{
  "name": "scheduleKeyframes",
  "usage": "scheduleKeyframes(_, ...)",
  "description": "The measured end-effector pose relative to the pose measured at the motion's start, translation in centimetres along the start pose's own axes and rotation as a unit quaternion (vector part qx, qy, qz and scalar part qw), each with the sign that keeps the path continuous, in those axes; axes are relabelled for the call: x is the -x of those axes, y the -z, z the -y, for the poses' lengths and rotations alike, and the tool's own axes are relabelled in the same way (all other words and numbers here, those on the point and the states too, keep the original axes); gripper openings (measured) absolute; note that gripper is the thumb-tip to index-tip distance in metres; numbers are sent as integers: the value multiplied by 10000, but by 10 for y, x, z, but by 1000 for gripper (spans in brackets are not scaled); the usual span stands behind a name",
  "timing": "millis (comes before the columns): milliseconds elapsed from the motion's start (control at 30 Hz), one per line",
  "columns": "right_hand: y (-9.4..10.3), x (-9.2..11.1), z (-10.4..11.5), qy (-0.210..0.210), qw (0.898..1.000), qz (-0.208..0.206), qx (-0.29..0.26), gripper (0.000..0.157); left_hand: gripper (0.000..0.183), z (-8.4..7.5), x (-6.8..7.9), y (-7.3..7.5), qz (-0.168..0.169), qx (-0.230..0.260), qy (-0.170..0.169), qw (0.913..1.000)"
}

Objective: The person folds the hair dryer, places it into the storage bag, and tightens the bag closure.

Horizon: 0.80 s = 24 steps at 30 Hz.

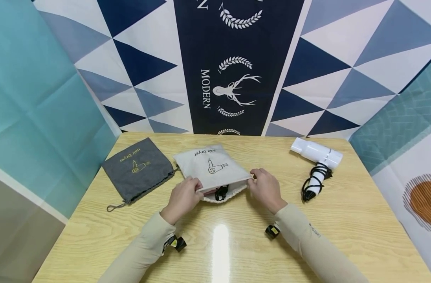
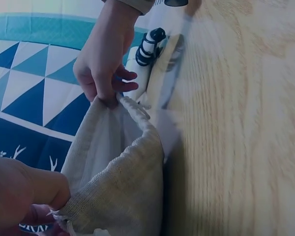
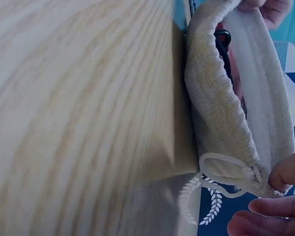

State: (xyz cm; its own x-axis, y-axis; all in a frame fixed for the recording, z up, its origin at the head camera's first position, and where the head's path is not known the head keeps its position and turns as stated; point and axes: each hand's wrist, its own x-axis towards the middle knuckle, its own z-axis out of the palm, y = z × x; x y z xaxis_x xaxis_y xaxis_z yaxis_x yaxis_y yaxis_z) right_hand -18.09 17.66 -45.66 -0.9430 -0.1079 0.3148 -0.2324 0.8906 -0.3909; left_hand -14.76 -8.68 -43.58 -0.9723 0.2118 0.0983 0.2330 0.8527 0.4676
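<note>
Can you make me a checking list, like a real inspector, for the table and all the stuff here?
Surface: wooden table, with a bright shine near the front.
Job's things: light bag with its mouth open; something pink shows inside, too hidden to name.
Clutter: dark bag lying flat on the left; white hair dryer lying on the right.
Hands: left hand and right hand each pinch one side of the light bag's mouth.
Cables: black cord wound around the dryer's handle; another black cord inside the light bag.
Surroundings: patterned wall behind, with triangles and a deer. Other people: nothing seen.
</note>
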Motion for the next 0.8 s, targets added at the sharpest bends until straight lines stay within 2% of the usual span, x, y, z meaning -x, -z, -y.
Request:
scheduleKeyframes(200, 0, 0, 1, -139, 9980, 422, -450, 32, 9, 7, 4, 3, 310, -91, 310, 9990)
scheduleKeyframes(400, -2, -3, -2, -321, 9870, 997, -1219, 39, 10, 10, 3, 6, 610, 53, 364, 9975)
scheduleKeyframes(533, 1, -5, -3, -434, 9720, 1488, -1765, 43, 9, 14, 2, 7, 1028, 578, 389, 9923)
scheduleKeyframes(700, 3, -7, -5, -605, 9423, 2065, -2566, 45, 5, 21, -2, 11, 1582, 1679, 741, 9702)
scheduleKeyframes(800, 4, -7, -5, -793, 9238, 2318, -2943, 47, 5, 25, -4, 12, 1745, 2042, 878, 9592)
